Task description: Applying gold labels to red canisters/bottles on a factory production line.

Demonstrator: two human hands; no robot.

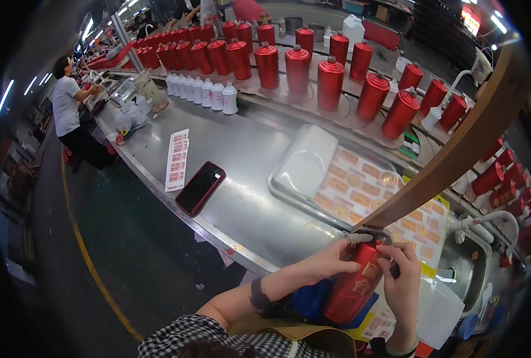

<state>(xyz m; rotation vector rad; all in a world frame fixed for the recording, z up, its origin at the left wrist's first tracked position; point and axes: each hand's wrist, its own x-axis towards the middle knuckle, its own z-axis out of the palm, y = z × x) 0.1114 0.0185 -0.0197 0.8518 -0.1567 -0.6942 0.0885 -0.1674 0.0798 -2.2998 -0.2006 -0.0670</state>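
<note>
Red bottle (pixel 344 296): we have it in front of our body at the near edge of the metal bench (pixel 247 158), tilted, its top leaning away from us and toward the right; gold characters run down its side.
Left hand (pixel 337 259): we keep it closed around the upper part, thumb lying along the side, fingers bent over near the neck; a pale covering wraps a fingertip.
Right hand (pixel 401 268): we have its fingers curled, thumb and forefinger against the bottle's upper right side; we cannot tell whether they grip it or only press.
Sticker sheets (pixel 361 179): we see them just beyond our hands, printed orange and gold, partly in a clear tray (pixel 275 186) beside a white plastic piece (pixel 307 161).
Wooden post (pixel 450 146): it slants across our view, its lower end near the bottle's top.
Phone (pixel 200 188): we see it lying near the bench edge, beside a label strip (pixel 177 160).
White bottles (pixel 207 93): they stand in a row farther back.
Other red bottles (pixel 330 85): we see them upright in rows beyond the bench.
Sink (pixel 477 271): it sits to our right, under a curved faucet (pixel 486 219).
Co-worker (pixel 68 101): stands far left.
</note>
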